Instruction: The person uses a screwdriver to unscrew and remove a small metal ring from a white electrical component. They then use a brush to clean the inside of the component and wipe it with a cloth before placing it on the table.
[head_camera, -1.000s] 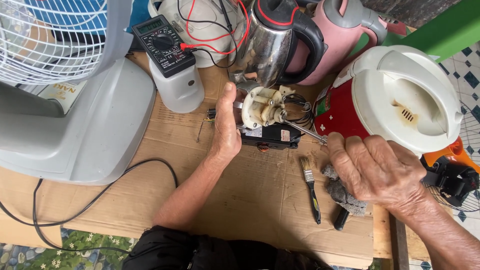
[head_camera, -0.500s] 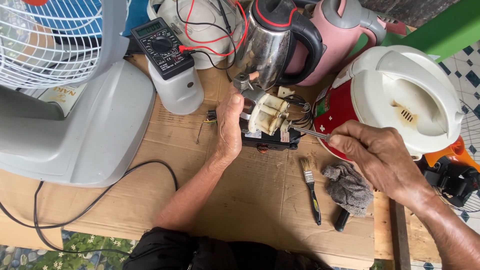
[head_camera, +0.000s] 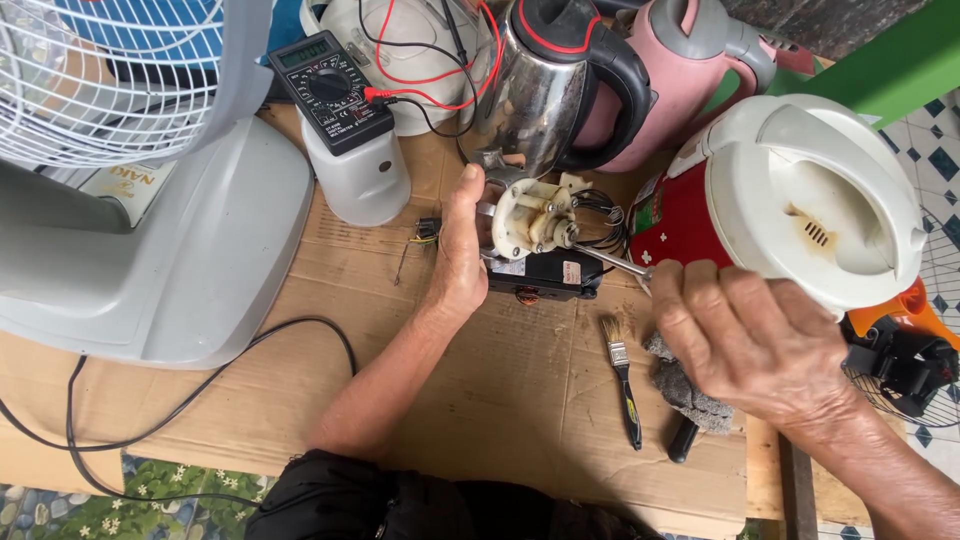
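Brown cardboard (head_camera: 520, 390) covers the bench; a white fan (head_camera: 130, 180), a black meter (head_camera: 330, 95), a shiny kettle (head_camera: 545, 85), a pink kettle (head_camera: 680, 70) and a red and white pot (head_camera: 800, 200) crowd around it. Near the middle sits a small cream motor part (head_camera: 535, 215) on a black block (head_camera: 545, 275); the left hand (head_camera: 460, 250) wraps round its side and holds it steady. The right hand (head_camera: 755, 340) is closed around a thin metal tool (head_camera: 612, 262); its tip touches the motor part. This looks like the loosening step; keeping the tip straight and the part firm seems needed now. A little brush (head_camera: 622, 375) and grey rag (head_camera: 685, 390) lie close by.
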